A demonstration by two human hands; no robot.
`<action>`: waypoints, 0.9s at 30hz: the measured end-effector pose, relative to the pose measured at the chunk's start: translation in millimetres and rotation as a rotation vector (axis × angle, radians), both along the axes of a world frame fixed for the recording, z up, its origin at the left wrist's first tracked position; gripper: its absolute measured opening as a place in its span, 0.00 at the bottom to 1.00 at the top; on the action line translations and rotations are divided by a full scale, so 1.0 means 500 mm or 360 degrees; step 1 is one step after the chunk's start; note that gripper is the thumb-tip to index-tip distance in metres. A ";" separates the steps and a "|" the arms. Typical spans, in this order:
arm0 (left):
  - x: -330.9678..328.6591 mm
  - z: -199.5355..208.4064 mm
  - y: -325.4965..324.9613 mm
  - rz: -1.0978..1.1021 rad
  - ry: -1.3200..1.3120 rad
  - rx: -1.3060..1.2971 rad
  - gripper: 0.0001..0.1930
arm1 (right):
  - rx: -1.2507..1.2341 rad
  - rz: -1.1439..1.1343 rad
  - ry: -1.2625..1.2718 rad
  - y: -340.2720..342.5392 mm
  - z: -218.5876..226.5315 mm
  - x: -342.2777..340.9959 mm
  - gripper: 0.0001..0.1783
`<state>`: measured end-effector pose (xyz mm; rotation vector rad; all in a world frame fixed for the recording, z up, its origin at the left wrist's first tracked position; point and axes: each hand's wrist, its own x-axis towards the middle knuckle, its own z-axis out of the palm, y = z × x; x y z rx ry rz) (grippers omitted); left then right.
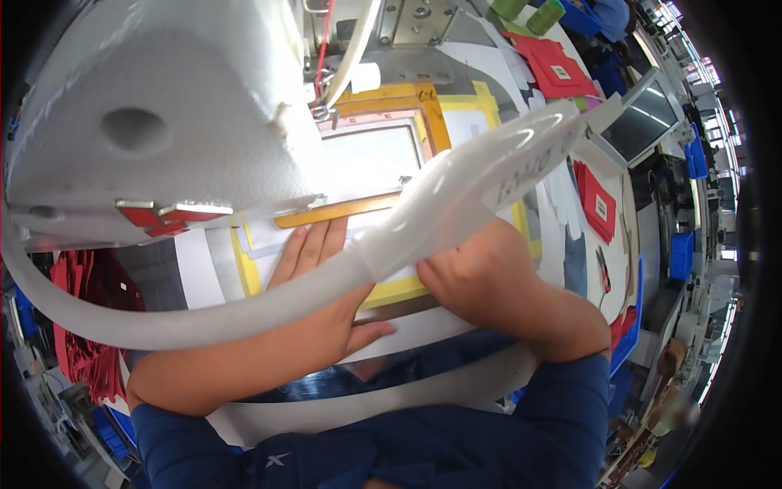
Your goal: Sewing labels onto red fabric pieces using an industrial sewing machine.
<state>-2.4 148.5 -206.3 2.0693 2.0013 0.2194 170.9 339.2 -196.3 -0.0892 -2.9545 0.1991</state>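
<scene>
My left hand (330,281) lies flat, its fingers stretched out, on pale sheets edged with yellow tape (248,273). Its fingertips reach the near bar of an orange-yellow frame (358,209). Inside the frame, a white panel (371,161) with a dark outline lies under the head of a large white sewing machine (204,122). My right hand (481,265) is closed over the yellow-taped edge at the right; its fingertips, and anything they hold, are hidden. A whitish lamp (489,163) on a bendy neck crosses above both hands and covers part of them.
Red fabric pieces (85,326) hang in a heap at the left. Flat red pieces (596,202) with white labels, snips (603,269) and green thread cones (546,16) lie or stand along the right. A dark screen (639,126) stands beyond them.
</scene>
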 end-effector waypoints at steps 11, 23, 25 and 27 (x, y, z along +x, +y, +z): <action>-0.007 0.001 0.014 -0.0016 -0.0099 -0.0069 0.49 | 0.0032 -0.0047 0.0050 0.006 -0.008 -0.005 0.09; 0.000 0.001 0.004 0.0060 -0.0062 -0.0097 0.50 | -0.0110 -0.0284 0.0562 0.047 -0.017 -0.020 0.07; -0.001 -0.003 0.003 0.0036 -0.0070 -0.0078 0.50 | -0.0137 -0.0346 0.0580 0.051 -0.021 -0.019 0.07; 0.000 -0.008 0.003 0.0012 -0.0077 -0.0062 0.50 | -0.0165 -0.0350 0.0573 0.054 -0.025 -0.019 0.07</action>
